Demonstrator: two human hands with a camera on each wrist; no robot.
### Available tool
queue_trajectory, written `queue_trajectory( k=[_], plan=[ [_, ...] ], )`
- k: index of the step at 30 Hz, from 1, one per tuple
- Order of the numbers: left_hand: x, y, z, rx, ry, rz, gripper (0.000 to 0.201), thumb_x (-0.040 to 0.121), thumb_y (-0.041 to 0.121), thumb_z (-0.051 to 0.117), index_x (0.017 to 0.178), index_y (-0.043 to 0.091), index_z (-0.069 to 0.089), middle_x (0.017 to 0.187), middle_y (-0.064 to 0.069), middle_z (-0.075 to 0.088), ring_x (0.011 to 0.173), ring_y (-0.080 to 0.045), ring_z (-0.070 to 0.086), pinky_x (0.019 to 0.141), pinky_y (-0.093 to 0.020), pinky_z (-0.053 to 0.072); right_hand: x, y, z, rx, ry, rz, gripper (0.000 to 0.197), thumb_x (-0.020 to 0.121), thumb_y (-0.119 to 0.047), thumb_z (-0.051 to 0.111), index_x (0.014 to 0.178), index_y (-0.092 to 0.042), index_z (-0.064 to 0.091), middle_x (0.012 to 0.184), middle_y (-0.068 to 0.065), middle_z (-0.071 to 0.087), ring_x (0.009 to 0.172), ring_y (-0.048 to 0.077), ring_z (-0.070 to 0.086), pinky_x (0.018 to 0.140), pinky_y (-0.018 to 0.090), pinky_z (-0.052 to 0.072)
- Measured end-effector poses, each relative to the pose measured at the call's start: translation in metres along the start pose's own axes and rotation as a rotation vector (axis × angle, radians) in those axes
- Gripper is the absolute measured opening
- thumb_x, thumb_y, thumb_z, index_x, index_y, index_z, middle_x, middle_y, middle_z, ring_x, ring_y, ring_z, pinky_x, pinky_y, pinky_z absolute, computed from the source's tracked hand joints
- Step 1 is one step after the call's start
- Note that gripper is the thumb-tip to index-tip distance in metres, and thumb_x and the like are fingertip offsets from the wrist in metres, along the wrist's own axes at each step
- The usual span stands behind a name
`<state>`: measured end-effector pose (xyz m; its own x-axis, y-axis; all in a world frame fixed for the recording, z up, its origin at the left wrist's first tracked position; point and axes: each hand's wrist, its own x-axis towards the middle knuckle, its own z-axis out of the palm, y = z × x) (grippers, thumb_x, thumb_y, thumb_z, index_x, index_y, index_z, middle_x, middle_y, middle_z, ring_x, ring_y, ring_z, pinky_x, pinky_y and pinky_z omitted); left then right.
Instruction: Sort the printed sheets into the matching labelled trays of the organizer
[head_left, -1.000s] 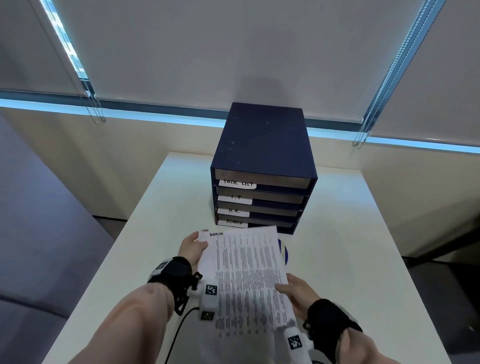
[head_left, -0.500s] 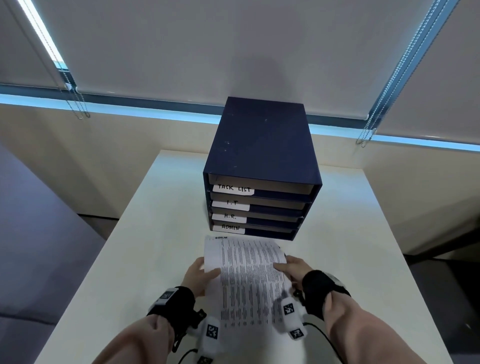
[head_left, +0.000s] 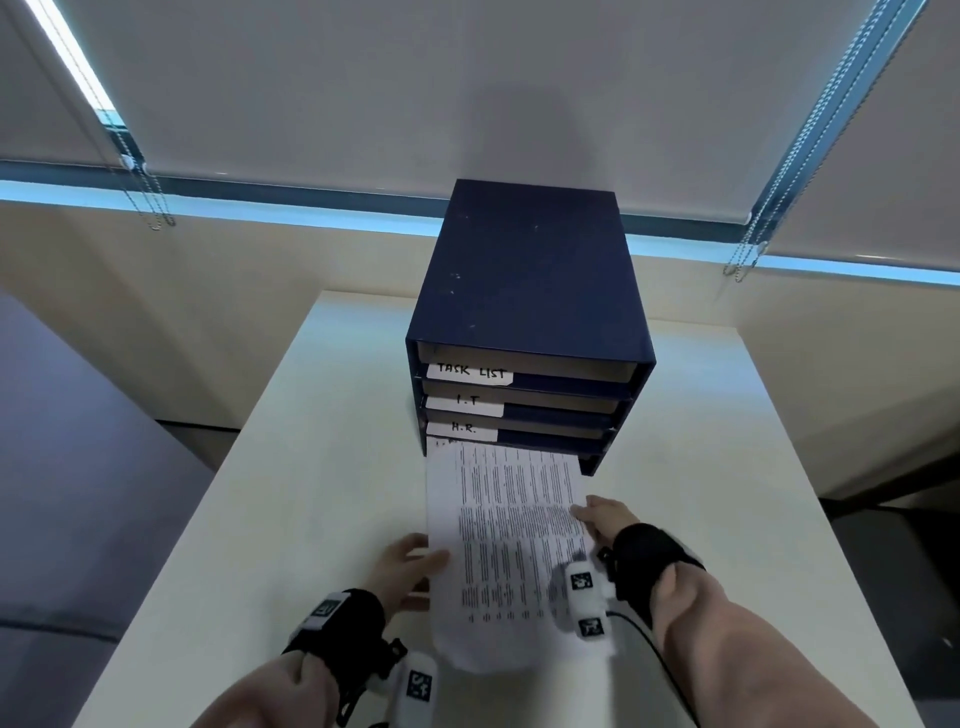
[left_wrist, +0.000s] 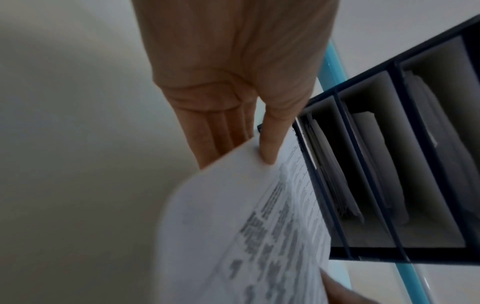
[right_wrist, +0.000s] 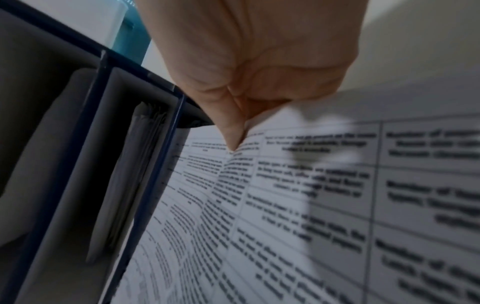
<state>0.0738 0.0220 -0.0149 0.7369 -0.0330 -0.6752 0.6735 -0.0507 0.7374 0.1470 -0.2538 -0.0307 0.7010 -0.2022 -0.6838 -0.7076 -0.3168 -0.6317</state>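
White printed sheet (head_left: 511, 540), pinched by left hand (head_left: 410, 569) and right hand (head_left: 605, 519), meets organizer (head_left: 527, 317).

white printed sheet (head_left: 511, 540) of dense tabled text, far edge entering the bottom tray of the dark navy four-tray box organizer (head_left: 524, 312), covering its label; upper white labels read task list, i.t, h.r.; papers already in some upper trays.

This looks like an office: a paper organizer (head_left: 524, 291) with labelled trays sits on a white table (head_left: 291, 467) under window blinds (head_left: 363, 78).
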Motion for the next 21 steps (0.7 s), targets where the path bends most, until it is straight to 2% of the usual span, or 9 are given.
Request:
queue_trajectory(
  k=[4,6,8,10,11,13,15,18,21],
  plan=[
    [-0.004,-0.004,0.002,-0.018,-0.086,-0.030,0.016,0.092,0.017,0.060,0.107,0.009,0.059,0.094,-0.010,0.068,0.074,-0.030,0.069,0.060,-0.037,0.059,0.007,-0.027,-0.007,0.106,0.088,-0.047,0.033,0.099,-0.013,0.048,0.128,0.001,0.051,0.112,0.017,0.063,0.093,0.022,0.062,0.061,0.016,0.042],
    [0.002,-0.006,0.005,0.013,-0.107,-0.025,0.017,0.096,0.016,0.053,0.108,0.005,0.059,0.085,-0.012,0.072,0.067,-0.027,0.070,0.057,-0.035,0.058,0.008,-0.029,-0.009,0.192,0.081,-0.064,0.024,0.098,-0.015,0.049,0.120,-0.007,0.052,0.088,0.017,0.059,0.067,0.023,0.049,0.050,0.019,0.039],
    [0.006,-0.007,0.010,0.023,-0.082,-0.008,0.016,0.098,0.014,0.048,0.105,0.002,0.057,0.075,-0.012,0.073,0.055,-0.023,0.068,0.049,-0.030,0.056,0.002,-0.020,-0.008,0.283,0.003,-0.045,0.029,0.096,-0.019,0.055,0.124,-0.017,0.048,0.092,0.016,0.060,0.077,0.027,0.057,0.067,0.024,0.045],
    [0.010,-0.010,0.014,0.029,-0.042,0.009,0.015,0.100,0.011,0.044,0.102,0.001,0.055,0.069,-0.010,0.071,0.047,-0.018,0.065,0.043,-0.027,0.053,-0.003,-0.001,-0.006,0.303,-0.107,-0.021,0.069,0.091,-0.021,0.064,0.148,-0.010,0.027,0.140,0.020,0.046,0.118,0.032,0.053,0.095,0.036,0.046],
    [0.013,-0.012,0.014,0.044,-0.020,0.015,0.016,0.100,0.010,0.042,0.101,0.001,0.055,0.068,-0.010,0.069,0.044,-0.016,0.064,0.042,-0.026,0.053,-0.006,0.011,-0.004,0.286,-0.132,-0.015,0.077,0.088,-0.019,0.068,0.149,-0.005,0.023,0.144,0.022,0.042,0.109,0.030,0.057,0.087,0.036,0.050],
    [0.018,-0.020,0.015,0.069,0.034,0.027,0.016,0.099,0.007,0.042,0.096,0.001,0.056,0.061,-0.008,0.068,0.040,-0.014,0.061,0.041,-0.025,0.052,-0.015,0.029,0.000,0.210,-0.155,0.005,0.059,0.088,-0.009,0.066,0.137,0.009,0.038,0.103,0.023,0.060,0.058,0.018,0.055,0.050,0.023,0.044],
    [0.023,-0.025,0.015,0.109,0.098,0.053,0.017,0.098,0.005,0.045,0.087,0.001,0.057,0.049,0.000,0.063,0.035,-0.011,0.055,0.039,-0.023,0.049,-0.013,0.046,0.004,0.151,-0.151,0.014,0.040,0.092,-0.004,0.058,0.126,0.015,0.047,0.071,0.013,0.058,0.042,0.014,0.050,0.041,0.019,0.039],
    [0.029,-0.015,0.018,0.276,0.136,0.127,0.026,0.097,0.009,0.048,0.071,0.010,0.052,0.035,0.007,0.046,0.027,-0.004,0.040,0.035,-0.018,0.036,-0.006,0.041,0.010,0.213,-0.105,0.001,0.032,0.096,-0.013,0.053,0.124,0.002,0.045,0.100,0.012,0.054,0.064,0.025,0.060,0.047,0.025,0.049],
    [0.045,0.011,0.022,0.230,0.156,0.155,0.031,0.097,0.008,0.047,0.067,0.013,0.047,0.035,0.006,0.036,0.023,-0.005,0.030,0.031,-0.014,0.025,0.005,0.017,0.014,0.353,-0.024,0.052,0.022,0.099,-0.020,0.047,0.118,-0.023,0.036,0.086,0.011,0.049,0.031,0.017,0.049,0.032,0.014,0.034]
  ],
)
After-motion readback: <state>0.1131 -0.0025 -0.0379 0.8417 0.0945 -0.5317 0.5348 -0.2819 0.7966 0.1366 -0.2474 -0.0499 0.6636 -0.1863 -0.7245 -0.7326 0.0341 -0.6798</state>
